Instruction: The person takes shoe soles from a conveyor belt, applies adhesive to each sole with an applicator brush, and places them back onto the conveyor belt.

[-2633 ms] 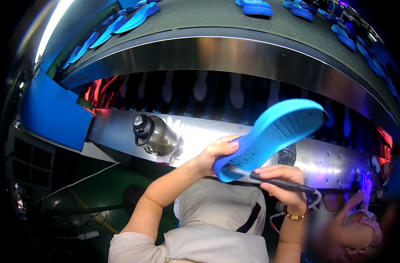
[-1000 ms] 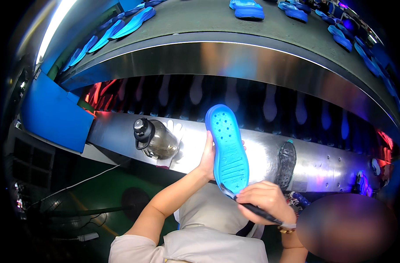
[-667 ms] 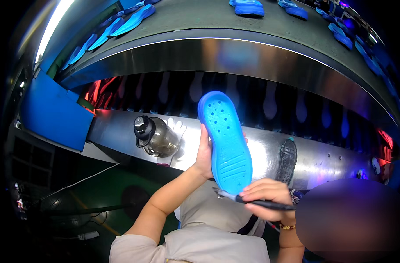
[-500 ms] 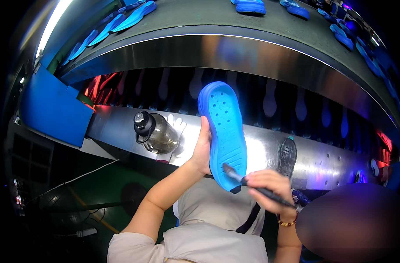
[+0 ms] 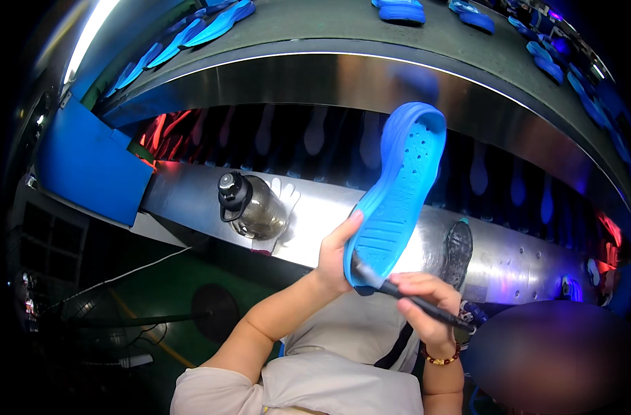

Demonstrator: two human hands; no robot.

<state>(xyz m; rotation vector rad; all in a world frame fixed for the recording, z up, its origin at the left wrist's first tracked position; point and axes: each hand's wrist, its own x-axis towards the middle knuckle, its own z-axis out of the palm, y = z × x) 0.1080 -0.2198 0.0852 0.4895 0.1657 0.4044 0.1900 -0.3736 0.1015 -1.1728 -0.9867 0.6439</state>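
Head view is showing me a broad green conveyor belt (image 5: 295, 28) curving across the top, with a metal tabletop (image 5: 336, 200) running below it. A blue shoe sole (image 5: 395, 197) is hanging raised in front of the tabletop, its long axis slanting from the grooved end at lower left to the holed end at upper right. The left hand (image 5: 336, 252) is sitting nearer to it, clasping its lower left side with the thumb along the wall; its fingers are hiding behind. From the right hand (image 5: 443, 297), the grooved end is lying up and to the left. That hand is pinching a black-handled brush (image 5: 426, 305), its bristles pointing over that end; blur is keeping me from telling whether they are touching.

By size, I am counting one held sole, one bottle (image 5: 260, 211) standing on the tabletop, one dark sole (image 5: 459, 252) lying there, one brush, one white glove (image 5: 286, 194) partly hiding behind the bottle, and one bracelet (image 5: 441, 360). Other blue soles (image 5: 402, 12) are lying on the belt, overlapping too much for counting.
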